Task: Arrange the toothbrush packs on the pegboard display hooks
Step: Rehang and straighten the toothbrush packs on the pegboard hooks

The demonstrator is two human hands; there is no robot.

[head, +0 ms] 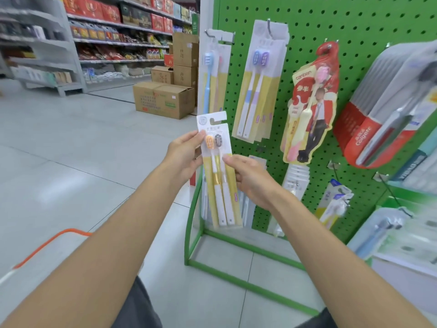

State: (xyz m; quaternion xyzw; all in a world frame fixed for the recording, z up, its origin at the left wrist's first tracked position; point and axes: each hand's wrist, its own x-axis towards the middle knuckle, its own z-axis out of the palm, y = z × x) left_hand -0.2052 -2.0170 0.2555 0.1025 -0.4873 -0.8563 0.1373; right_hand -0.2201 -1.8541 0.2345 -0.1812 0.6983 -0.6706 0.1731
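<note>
I hold a stack of yellow-and-white toothbrush packs [218, 171] upright in front of the green pegboard [307, 55]; the front pack shows an orange and a dark brush head. My left hand [183, 157] grips the stack's left edge near the top. My right hand [250, 178] pinches its right edge lower down. Similar packs hang on the hook at the board's left edge [214, 67] and on the neighbouring hook [260, 79]. A red character pack [312, 102] and red Colgate packs [383, 114] hang further right.
More packs hang low on the board [293, 192] and at the right [335, 204]. The green stand frame [236, 278] sits on the tiled floor. Cardboard boxes [163, 98] stand behind it, store shelves [118, 31] beyond. An orange basket rim [47, 245] is at lower left.
</note>
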